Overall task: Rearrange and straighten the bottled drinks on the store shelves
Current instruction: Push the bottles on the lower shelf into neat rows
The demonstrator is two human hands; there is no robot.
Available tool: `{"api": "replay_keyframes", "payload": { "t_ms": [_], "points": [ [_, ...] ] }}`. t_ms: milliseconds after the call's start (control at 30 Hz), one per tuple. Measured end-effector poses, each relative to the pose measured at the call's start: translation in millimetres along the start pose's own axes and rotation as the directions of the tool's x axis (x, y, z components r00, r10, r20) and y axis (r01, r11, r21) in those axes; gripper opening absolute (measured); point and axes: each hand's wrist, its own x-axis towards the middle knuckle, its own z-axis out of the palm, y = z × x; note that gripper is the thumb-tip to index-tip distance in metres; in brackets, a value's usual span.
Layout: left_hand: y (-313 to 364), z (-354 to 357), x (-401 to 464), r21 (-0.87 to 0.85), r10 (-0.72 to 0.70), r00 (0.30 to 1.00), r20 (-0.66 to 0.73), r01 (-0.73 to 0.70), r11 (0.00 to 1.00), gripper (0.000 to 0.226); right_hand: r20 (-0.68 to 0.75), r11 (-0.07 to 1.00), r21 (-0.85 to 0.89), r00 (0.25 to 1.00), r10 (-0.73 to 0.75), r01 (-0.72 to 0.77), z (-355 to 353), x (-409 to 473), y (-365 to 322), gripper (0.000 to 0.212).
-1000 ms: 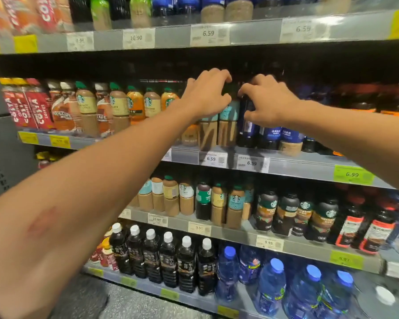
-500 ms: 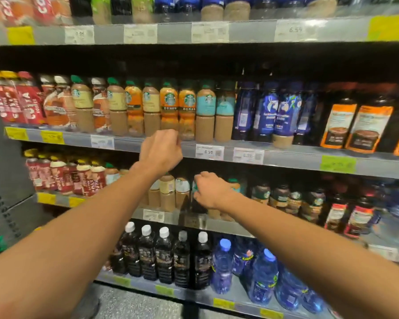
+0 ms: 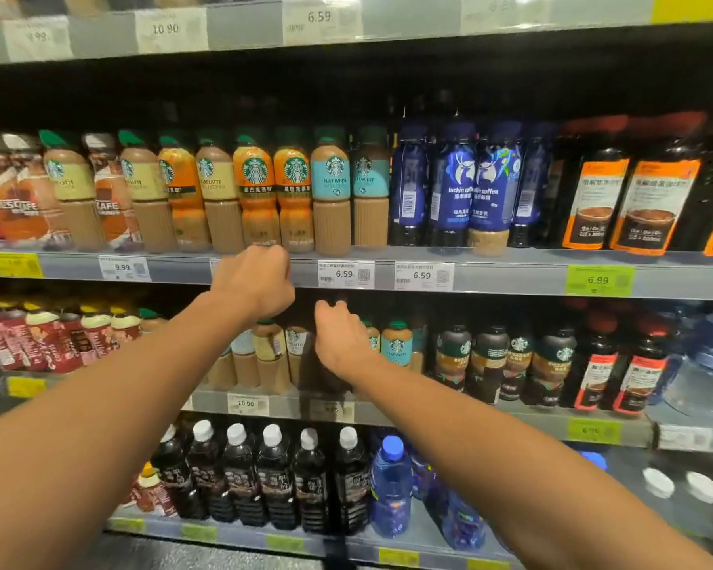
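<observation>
My right hand (image 3: 340, 343) is closed over the top of a dark coffee bottle (image 3: 322, 378) at the front of the third shelf (image 3: 449, 417), among cream and teal Starbucks bottles (image 3: 397, 343). The dark bottle is blurred and overlaps the shelf's price strip. My left hand (image 3: 256, 281) hovers with fingers curled in front of the edge of the second shelf (image 3: 490, 277), just below the orange Starbucks bottles (image 3: 256, 191). Nothing shows in that hand. Beige bottles (image 3: 269, 355) stand under its wrist.
The second shelf holds Nescafe bottles (image 3: 17, 199), teal Flat White bottles (image 3: 332, 191), blue Luckin bottles (image 3: 462, 187) and dark orange-labelled bottles (image 3: 651, 199). Black bottles with white caps (image 3: 272, 479) and blue water bottles (image 3: 390, 487) fill the bottom shelf. Red bottles (image 3: 50, 343) stand at the left.
Both hands dropped from the teal and blue bottles on the second shelf down to the third shelf. My right hand has closed on the dark bottle's top; the view moved closer.
</observation>
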Motion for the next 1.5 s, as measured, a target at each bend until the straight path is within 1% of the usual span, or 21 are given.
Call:
{"api": "replay_keyframes", "payload": {
  "t_ms": [67, 133, 167, 233, 300, 367, 400, 467, 533, 600, 667, 700, 767, 833, 867, 933, 1033, 1133, 1233, 1333, 1500],
  "points": [
    [5, 10, 0, -0.059, -0.024, 0.998, 0.051, 0.027, 0.998, 0.015, -0.063, 0.985, 0.163, 0.997, -0.054, 0.064, -15, -21, 19, 0.037],
    [13, 25, -2, -0.163, -0.032, 0.995, 0.099, 0.048, 0.985, 0.016, -0.152, 0.958, 0.275, 0.988, -0.041, 0.082, -42, -50, 47, 0.033],
    [17, 32, -2, -0.188, -0.03, 0.996, 0.078, 0.044, 0.981, 0.016, -0.186, 0.937, 0.342, 0.983, -0.005, 0.069, -59, -63, 61, 0.029],
    [28, 40, -5, -0.164, -0.049, 0.998, -0.042, 0.042, 0.985, 0.017, -0.164, 0.894, 0.446, 0.985, 0.046, 0.033, -89, -83, 87, 0.024],
    [39, 41, -9, -0.107, -0.072, 0.982, -0.173, 0.053, 0.993, 0.022, -0.124, 0.939, 0.344, 0.991, 0.042, 0.004, -104, -84, 107, 0.024],
    [41, 46, -15, -0.088, -0.091, 0.98, -0.179, 0.076, 0.993, 0.025, -0.105, 0.983, 0.183, 0.994, 0.025, -0.005, -100, -79, 119, 0.028],
    [39, 49, -18, -0.1, -0.111, 0.986, -0.126, 0.099, 0.99, 0.026, -0.083, 0.993, 0.121, 0.996, 0.023, -0.013, -97, -77, 122, 0.03],
    [28, 60, -26, -0.069, -0.111, 0.991, 0.071, 0.116, 0.991, 0.032, -0.064, 0.998, 0.059, 0.997, 0.036, -0.032, -87, -73, 128, 0.033],
    [15, 78, -31, 0.046, -0.039, 0.968, 0.247, 0.029, 0.999, 0.053, -0.086, 0.997, 0.043, 0.994, 0.064, -0.06, -79, -70, 130, 0.037],
    [4, 94, -32, 0.071, 0.01, 0.944, 0.33, -0.035, 0.997, 0.076, -0.109, 0.997, 0.008, 0.991, 0.078, -0.078, -72, -64, 131, 0.038],
    [-3, 104, -34, 0.002, 0.005, 0.926, 0.377, -0.006, 1.0, 0.086, -0.096, 0.992, -0.013, 0.988, 0.12, -0.122, -68, -57, 128, 0.037],
    [-7, 107, -34, -0.054, -0.028, 0.931, 0.365, 0.051, 0.997, 0.089, -0.087, 0.99, -0.018, 0.987, 0.139, -0.141, -67, -54, 124, 0.036],
    [-16, 109, -35, -0.154, -0.116, 0.958, 0.261, 0.16, 0.975, 0.087, -0.067, 0.986, -0.037, 0.985, 0.158, -0.161, -65, -46, 118, 0.032],
    [-24, 109, -39, -0.185, -0.21, 0.971, 0.117, 0.229, 0.956, 0.077, -0.055, 0.984, -0.044, 0.984, 0.172, -0.174, -63, -39, 113, 0.024],
    [-28, 108, -41, -0.194, -0.258, 0.963, 0.076, 0.268, 0.944, 0.07, -0.059, 0.982, -0.038, 0.981, 0.185, -0.187, -63, -37, 110, 0.017],
    [-36, 104, -46, -0.227, -0.357, 0.93, 0.085, 0.367, 0.902, 0.064, -0.075, 0.978, -0.011, 0.975, 0.208, -0.209, -64, -36, 102, 0.014],
    [-49, 105, -53, -0.239, -0.448, 0.881, 0.156, 0.473, 0.848, 0.073, -0.094, 0.971, 0.023, 0.967, 0.238, -0.237, -62, -34, 100, 0.018],
    [-55, 109, -57, -0.206, -0.467, 0.863, 0.194, 0.501, 0.841, 0.079, -0.085, 0.969, 0.012, 0.966, 0.245, -0.245, -61, -33, 101, 0.007],
    [-58, 113, -62, -0.193, -0.455, 0.858, 0.24, 0.501, 0.844, 0.079, -0.07, 0.967, 0.007, 0.965, 0.254, -0.254, -61, -31, 97, 0.017],
    [-54, 118, -62, -0.183, -0.425, 0.876, 0.226, 0.467, 0.865, 0.079, -0.023, 0.963, -0.01, 0.963, 0.268, -0.268, -60, -31, 99, 0.023],
    [-48, 121, -59, -0.244, -0.397, 0.886, 0.241, 0.451, 0.859, 0.09, 0.047, 0.961, -0.084, 0.963, 0.267, -0.262, -60, -30, 108, 0.015]
  ]
}}
